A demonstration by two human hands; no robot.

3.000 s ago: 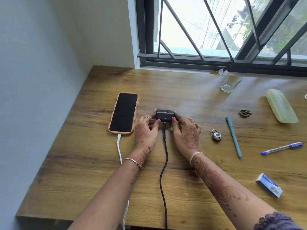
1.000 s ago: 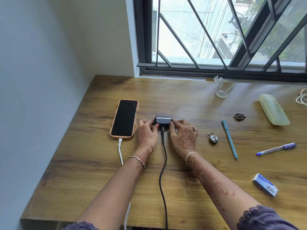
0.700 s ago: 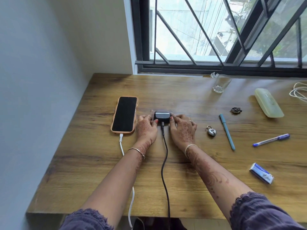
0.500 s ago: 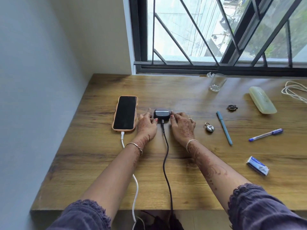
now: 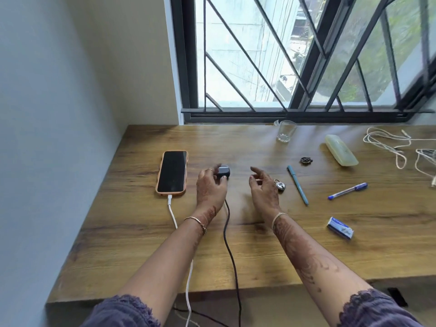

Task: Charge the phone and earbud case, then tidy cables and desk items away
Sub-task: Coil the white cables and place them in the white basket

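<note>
The phone [image 5: 172, 171] in its orange case lies screen up on the wooden desk [image 5: 259, 244], with a white cable [image 5: 173, 214] plugged into its near end. Right of it sits the dark earbud case [image 5: 223, 171], and a black cable [image 5: 230, 244] runs from it off the desk's front edge. My left hand [image 5: 210, 187] grips the earbud case, thumb and fingers curled around it. My right hand [image 5: 264, 187] hovers a little to the right of the case, fingers loosely curled, holding nothing.
Right of my hands lie a small padlock [image 5: 280, 185], a teal pen [image 5: 297, 184], a blue pen [image 5: 347, 191], an eraser [image 5: 340, 227], a dark trinket [image 5: 306, 160], a pale glasses case [image 5: 341, 153] and loose white cables [image 5: 387, 142]. An empty glass [image 5: 286, 131] stands by the window.
My right hand has let go of the earbud case and lifted away to the right. My left hand still holds the case. The view has pulled back and tilted up.
</note>
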